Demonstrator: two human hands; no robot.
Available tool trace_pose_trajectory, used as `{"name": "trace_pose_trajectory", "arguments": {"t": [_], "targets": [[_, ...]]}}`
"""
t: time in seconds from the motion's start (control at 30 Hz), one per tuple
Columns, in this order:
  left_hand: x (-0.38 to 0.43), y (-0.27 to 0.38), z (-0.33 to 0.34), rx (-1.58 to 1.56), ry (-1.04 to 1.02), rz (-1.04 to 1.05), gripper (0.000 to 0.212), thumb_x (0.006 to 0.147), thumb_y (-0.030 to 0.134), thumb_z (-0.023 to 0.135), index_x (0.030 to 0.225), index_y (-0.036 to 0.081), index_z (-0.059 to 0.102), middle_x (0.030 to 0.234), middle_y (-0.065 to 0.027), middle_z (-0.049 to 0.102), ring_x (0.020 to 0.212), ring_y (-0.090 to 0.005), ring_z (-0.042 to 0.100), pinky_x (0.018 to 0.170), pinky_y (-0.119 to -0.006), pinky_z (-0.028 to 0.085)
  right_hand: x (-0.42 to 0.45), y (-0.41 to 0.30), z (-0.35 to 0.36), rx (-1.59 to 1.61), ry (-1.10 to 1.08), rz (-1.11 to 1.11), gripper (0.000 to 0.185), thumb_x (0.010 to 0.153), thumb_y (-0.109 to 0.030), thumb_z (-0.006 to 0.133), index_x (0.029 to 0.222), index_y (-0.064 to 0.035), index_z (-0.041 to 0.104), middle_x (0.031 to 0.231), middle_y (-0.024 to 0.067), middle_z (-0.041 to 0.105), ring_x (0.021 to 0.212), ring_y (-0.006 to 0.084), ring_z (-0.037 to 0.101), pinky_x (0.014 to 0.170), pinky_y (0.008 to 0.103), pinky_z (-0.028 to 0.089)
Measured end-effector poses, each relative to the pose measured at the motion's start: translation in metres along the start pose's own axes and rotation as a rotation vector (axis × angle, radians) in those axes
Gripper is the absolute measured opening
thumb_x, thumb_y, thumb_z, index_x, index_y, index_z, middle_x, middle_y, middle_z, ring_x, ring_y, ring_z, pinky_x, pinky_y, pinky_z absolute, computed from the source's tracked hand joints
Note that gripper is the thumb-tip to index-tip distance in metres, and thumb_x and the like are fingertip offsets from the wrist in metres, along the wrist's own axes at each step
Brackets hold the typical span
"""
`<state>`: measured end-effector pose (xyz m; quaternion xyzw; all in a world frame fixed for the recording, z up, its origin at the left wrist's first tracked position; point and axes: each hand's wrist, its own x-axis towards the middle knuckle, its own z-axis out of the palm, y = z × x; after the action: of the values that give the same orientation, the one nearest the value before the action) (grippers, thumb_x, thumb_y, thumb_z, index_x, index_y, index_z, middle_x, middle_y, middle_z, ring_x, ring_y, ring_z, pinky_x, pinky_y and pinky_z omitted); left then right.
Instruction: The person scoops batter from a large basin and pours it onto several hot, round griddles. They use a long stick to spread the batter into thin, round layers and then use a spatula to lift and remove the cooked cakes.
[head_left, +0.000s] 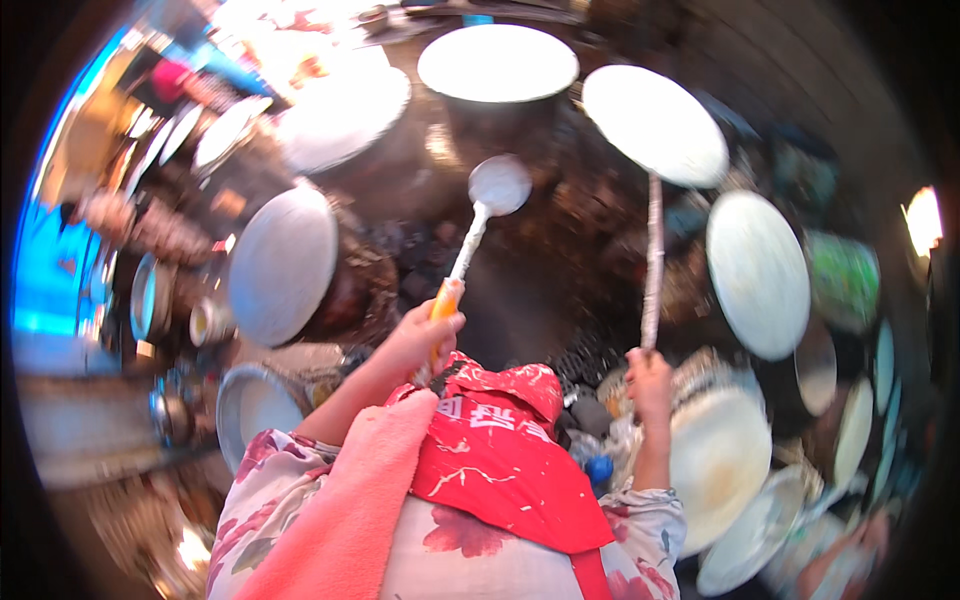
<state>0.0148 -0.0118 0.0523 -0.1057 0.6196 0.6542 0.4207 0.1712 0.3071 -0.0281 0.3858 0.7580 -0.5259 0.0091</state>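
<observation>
My left hand (424, 335) grips the orange handle of a ladle (500, 186) coated in a white substance; its bowl is held out over the dark middle of the area. A long thin stick (655, 262) is held upright in my right hand (649, 379). Its far end meets the near edge of a round white flat disc (656, 124), though contact cannot be told. Similar white-topped discs stand in a ring before me: one at the left (283, 268), one straight ahead (499, 64), one at the right (757, 274). What lies beneath them is dark and blurred.
A basin (259, 409) stands near my left elbow. By my right forearm lies a large stained pale disc (716, 469), with more discs beyond. Dark round pieces (589, 360), perhaps charcoal, lie between my hands. Blurred people (187, 82) are at the upper left.
</observation>
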Motion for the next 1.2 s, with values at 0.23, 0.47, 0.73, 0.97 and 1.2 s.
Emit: {"name": "trace_pose_trajectory", "arguments": {"t": [0.23,0.47,0.73,0.97,1.2], "targets": [[-0.052,-0.048,-0.072,-0.317,0.214,0.222,0.017,0.096,0.024,0.05,0.103,0.01,0.045,0.057,0.0024,0.039,0.038,-0.0053,0.037,0.036,-0.02,0.032,0.029,-0.036,0.167,0.071,-0.548,-0.036,0.028,0.094,-0.027,0.051,0.089,-0.0011,0.059,0.056,0.0021,0.052,0.037,0.0091,0.046,0.035,0.0233,0.035],[-0.16,-0.129,-0.124,-0.724,0.317,0.472,0.034,0.097,0.044,0.04,0.1,0.011,0.044,0.056,0.0023,0.038,0.037,-0.0044,0.034,0.035,-0.02,0.031,-0.012,-0.058,0.255,-0.247,-0.775,-0.212,0.025,0.093,-0.027,0.053,0.087,-0.003,0.059,0.056,0.0005,0.05,0.04,0.0085,0.047,0.036,0.0241,0.035],[-0.262,-0.285,-0.215,-0.928,0.997,0.146,0.035,0.095,0.046,0.044,0.096,0.011,0.044,0.055,0.0028,0.039,0.036,-0.0073,0.037,0.036,-0.025,0.033,-0.038,-0.045,0.29,-0.61,-0.791,-0.743,0.028,0.093,-0.027,0.053,0.091,-0.0012,0.063,0.068,0.0162,0.059,0.059,0.0264,0.059,0.055,0.0358,0.044],[-0.241,-0.325,-0.377,0.153,1.152,-0.424,0.031,0.092,0.028,0.047,0.107,0.001,0.049,0.066,-0.0138,0.06,0.046,-0.0255,0.06,0.042,-0.038,0.048,-0.077,-0.076,0.32,-0.58,-0.754,-0.906,0.019,0.091,-0.015,0.057,0.1,-0.0007,0.063,0.071,0.011,0.061,0.062,0.0196,0.06,0.057,0.0306,0.046],[-0.231,-0.397,-0.378,0.05,0.956,-0.434,0.031,0.091,0.033,0.051,0.106,0.005,0.049,0.064,-0.0104,0.057,0.049,-0.0229,0.06,0.041,-0.038,0.048,-0.093,-0.073,0.346,-0.587,-0.823,-0.848,0.017,0.092,-0.015,0.056,0.099,-0.0005,0.063,0.065,0.0045,0.054,0.056,0.0104,0.05,0.052,0.0257,0.041]]}}
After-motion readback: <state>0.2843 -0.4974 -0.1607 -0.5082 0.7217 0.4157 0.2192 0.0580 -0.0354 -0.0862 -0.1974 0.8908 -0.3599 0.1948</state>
